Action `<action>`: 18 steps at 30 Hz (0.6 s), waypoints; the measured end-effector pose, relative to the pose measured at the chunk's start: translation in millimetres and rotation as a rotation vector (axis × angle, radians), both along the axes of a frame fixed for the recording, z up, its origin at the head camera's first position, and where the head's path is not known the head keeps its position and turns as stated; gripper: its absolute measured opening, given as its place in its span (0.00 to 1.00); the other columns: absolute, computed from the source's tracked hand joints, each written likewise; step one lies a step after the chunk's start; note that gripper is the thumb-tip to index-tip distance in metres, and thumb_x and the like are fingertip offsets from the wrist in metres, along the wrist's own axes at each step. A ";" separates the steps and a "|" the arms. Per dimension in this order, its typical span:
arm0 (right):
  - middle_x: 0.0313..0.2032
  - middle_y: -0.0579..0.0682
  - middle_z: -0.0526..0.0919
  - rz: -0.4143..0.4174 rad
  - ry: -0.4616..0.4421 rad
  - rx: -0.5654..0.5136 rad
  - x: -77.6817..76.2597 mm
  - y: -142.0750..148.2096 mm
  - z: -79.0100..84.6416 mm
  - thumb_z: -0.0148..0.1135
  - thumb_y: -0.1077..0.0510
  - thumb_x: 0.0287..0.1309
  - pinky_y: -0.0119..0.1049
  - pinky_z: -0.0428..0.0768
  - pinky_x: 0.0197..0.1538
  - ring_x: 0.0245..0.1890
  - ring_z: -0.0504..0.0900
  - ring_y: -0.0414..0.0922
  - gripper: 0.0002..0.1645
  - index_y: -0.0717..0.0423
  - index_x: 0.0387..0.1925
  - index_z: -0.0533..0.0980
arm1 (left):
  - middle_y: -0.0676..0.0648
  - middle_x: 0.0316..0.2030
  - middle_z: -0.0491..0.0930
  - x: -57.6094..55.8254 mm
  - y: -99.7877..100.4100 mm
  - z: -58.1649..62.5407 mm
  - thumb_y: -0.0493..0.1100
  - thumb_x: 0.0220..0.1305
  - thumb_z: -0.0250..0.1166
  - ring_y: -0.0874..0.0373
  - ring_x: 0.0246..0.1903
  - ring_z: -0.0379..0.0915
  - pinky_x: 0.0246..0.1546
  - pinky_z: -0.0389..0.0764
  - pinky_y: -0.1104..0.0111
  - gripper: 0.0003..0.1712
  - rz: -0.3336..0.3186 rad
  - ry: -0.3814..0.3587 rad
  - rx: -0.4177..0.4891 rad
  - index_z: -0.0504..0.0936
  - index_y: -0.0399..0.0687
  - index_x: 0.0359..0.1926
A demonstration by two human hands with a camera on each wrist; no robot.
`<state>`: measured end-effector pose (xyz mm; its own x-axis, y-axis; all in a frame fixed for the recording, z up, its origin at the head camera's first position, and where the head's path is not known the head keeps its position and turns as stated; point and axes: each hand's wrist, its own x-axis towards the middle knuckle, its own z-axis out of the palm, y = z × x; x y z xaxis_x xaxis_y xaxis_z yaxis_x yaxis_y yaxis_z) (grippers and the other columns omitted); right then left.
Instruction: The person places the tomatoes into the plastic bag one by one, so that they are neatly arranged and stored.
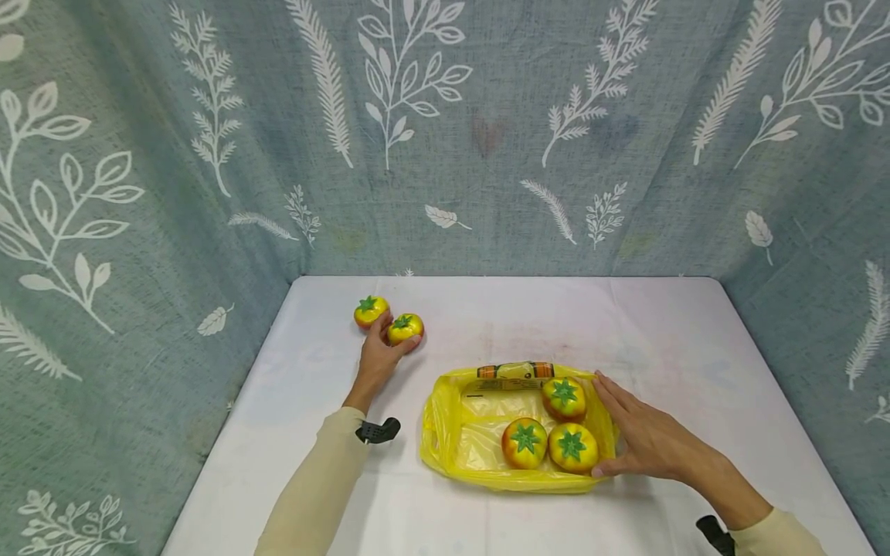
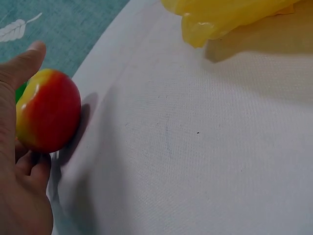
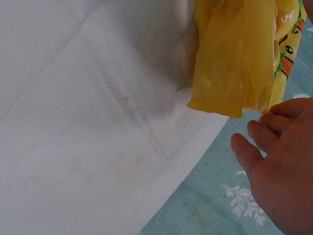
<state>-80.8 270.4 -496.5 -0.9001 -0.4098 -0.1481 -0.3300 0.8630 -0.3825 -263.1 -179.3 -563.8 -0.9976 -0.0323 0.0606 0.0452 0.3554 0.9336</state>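
Observation:
My left hand (image 1: 380,357) grips a glossy artificial tomato (image 1: 405,330), yellow and red with a green star-shaped top, at the back left of the table. Thumb and fingers lie on opposite sides of it in the left wrist view. Just behind the fingers is a second tomato (image 1: 371,311). A basket lined with a yellow plastic bag (image 1: 445,378) stands front and centre, with three such tomatoes (image 1: 524,443) grouped in its right half. At the basket's right end, my right hand (image 1: 650,436) spreads, fingertips touching the back corner and thumb at the front corner.
A white cloth covers the table (image 1: 292,432). Blue-green curtains (image 1: 487,193) with white leaf prints enclose its back and sides. Printed orange and black marks (image 1: 514,371) show on the bag's back rim. Each wrist wears a dark band (image 1: 378,431).

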 end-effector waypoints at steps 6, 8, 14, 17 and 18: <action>0.78 0.64 0.48 0.004 0.015 -0.008 0.8 0.4 -0.3 0.72 0.20 0.37 0.64 0.75 0.59 0.69 0.66 0.66 0.82 0.61 0.80 0.45 | 0.39 0.73 0.61 -2.6 3.1 -0.8 0.50 0.59 0.76 0.46 0.71 0.58 0.73 0.59 0.55 0.55 -0.010 -0.012 -0.062 0.54 0.43 0.79; 0.78 0.64 0.48 0.003 0.020 -0.005 0.9 0.2 -0.3 0.72 0.20 0.37 0.64 0.75 0.59 0.68 0.66 0.66 0.82 0.61 0.80 0.45 | 0.39 0.73 0.61 -2.8 4.1 -1.5 0.50 0.59 0.76 0.46 0.71 0.59 0.73 0.58 0.55 0.55 -0.009 -0.020 -0.073 0.54 0.44 0.79; 0.78 0.64 0.48 0.009 0.016 -0.006 1.3 0.0 -0.3 0.71 0.19 0.37 0.64 0.75 0.59 0.69 0.65 0.65 0.83 0.63 0.79 0.45 | 0.38 0.74 0.60 -3.7 6.5 -4.8 0.48 0.60 0.76 0.43 0.71 0.58 0.73 0.57 0.51 0.54 -0.002 -0.051 -0.107 0.54 0.44 0.79; 0.78 0.64 0.47 0.010 0.012 -0.002 1.3 0.1 -0.4 0.70 0.19 0.37 0.63 0.75 0.59 0.70 0.64 0.65 0.83 0.63 0.79 0.45 | 0.38 0.74 0.61 -4.3 8.0 -5.7 0.46 0.61 0.74 0.42 0.70 0.59 0.73 0.58 0.50 0.50 -0.003 -0.064 -0.133 0.57 0.44 0.77; 0.78 0.64 0.47 0.010 0.012 -0.002 1.3 0.1 -0.4 0.70 0.19 0.37 0.63 0.75 0.59 0.70 0.64 0.65 0.83 0.63 0.79 0.45 | 0.38 0.73 0.61 -4.5 8.4 -5.6 0.46 0.61 0.74 0.42 0.70 0.59 0.73 0.58 0.50 0.49 -0.004 -0.066 -0.140 0.58 0.44 0.77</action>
